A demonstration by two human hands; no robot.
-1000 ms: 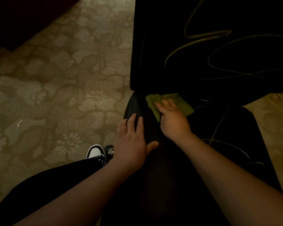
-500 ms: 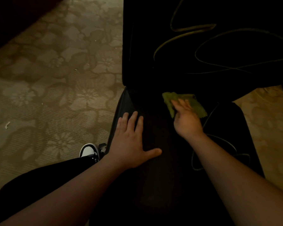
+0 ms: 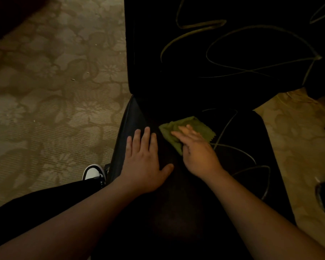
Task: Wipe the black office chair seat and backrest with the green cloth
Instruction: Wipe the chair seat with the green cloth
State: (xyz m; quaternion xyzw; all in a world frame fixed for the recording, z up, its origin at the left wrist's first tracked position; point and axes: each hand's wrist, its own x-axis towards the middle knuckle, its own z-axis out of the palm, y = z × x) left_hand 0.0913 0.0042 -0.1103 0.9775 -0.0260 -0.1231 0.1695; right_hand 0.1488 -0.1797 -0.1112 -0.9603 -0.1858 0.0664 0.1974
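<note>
Head view: one green cloth (image 3: 188, 131), one seat (image 3: 176, 212), one backrest (image 3: 223, 53), two hands. Left hand (image 3: 144, 164) – fingers spread, flat on seat (empty). Right hand (image 3: 197, 152) – extended flat, pressing cloth onto seat near backrest.

the green cloth (image 3: 188, 131) is pressed flat onto the black seat (image 3: 238, 139) by the right hand (image 3: 197, 152). the left hand (image 3: 143, 162) is laid open on the seat just beside it, below the backrest (image 3: 214, 53).
</note>
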